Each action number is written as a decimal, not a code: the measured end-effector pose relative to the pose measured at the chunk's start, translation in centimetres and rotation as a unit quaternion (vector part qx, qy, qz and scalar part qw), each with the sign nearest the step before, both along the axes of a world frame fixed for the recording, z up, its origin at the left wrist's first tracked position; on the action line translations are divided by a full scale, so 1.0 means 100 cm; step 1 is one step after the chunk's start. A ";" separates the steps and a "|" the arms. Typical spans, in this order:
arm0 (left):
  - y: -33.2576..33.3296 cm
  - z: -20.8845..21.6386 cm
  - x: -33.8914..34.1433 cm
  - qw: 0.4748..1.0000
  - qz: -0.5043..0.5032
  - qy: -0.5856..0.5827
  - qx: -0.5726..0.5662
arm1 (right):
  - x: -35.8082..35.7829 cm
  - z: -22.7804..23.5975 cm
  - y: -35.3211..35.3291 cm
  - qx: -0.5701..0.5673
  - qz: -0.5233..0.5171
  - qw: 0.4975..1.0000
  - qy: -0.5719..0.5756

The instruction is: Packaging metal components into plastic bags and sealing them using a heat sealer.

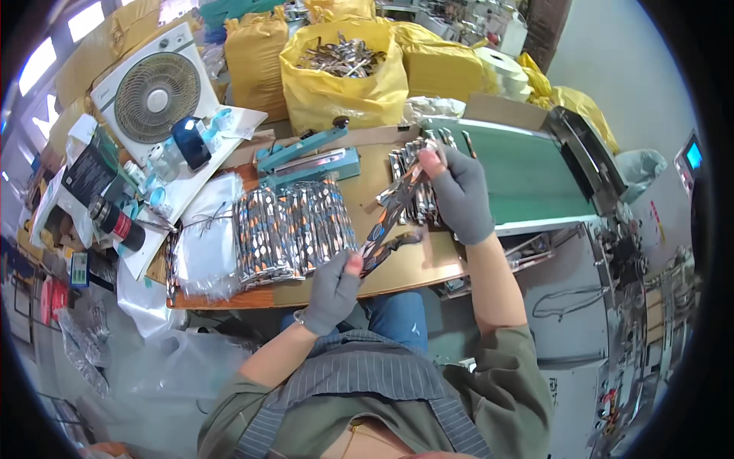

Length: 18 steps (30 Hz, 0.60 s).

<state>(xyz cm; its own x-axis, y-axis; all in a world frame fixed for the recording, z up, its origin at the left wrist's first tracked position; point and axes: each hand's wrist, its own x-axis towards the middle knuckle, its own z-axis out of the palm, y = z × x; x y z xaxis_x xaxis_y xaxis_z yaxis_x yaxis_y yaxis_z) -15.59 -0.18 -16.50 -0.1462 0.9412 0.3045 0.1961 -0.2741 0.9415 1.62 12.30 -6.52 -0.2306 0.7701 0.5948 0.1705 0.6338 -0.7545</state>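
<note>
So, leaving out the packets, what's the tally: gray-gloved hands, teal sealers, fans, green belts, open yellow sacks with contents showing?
Gray-gloved hands (left hand, right hand): 2
Teal sealer: 1
Fan: 1
Green belt: 1
Open yellow sack: 1
Total: 6

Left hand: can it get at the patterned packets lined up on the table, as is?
Probably yes: the left hand is right beside the patterned packets, with nothing visible in between. It's gripping a patterned strip, though, so it would likely need to release that first.
</note>
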 end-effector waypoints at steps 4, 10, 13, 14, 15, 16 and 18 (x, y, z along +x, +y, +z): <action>-0.004 0.016 0.014 0.882 -0.283 -0.309 -0.217 | 0.010 -0.052 -0.003 -0.387 0.336 0.725 0.461; 0.000 0.012 0.030 0.899 -0.262 -0.256 -0.242 | 0.052 -0.070 -0.016 -0.403 0.230 0.883 0.066; 0.007 0.009 0.049 0.895 -0.258 -0.264 -0.250 | 0.086 -0.062 -0.012 -0.345 0.155 0.886 0.267; 0.012 0.004 0.056 0.905 -0.249 -0.236 -0.250 | 0.092 -0.048 -0.020 -0.337 0.134 0.896 0.256; 0.015 0.000 0.066 0.914 -0.243 -0.208 -0.250 | 0.099 -0.036 -0.028 -0.330 0.110 0.905 0.245; 0.015 -0.002 0.076 0.920 -0.242 -0.178 -0.253 | 0.109 -0.029 -0.034 -0.312 0.051 0.933 0.173; 0.013 0.004 0.096 0.925 -0.246 -0.115 -0.265 | 0.142 -0.038 -0.030 -0.208 -0.065 0.955 0.202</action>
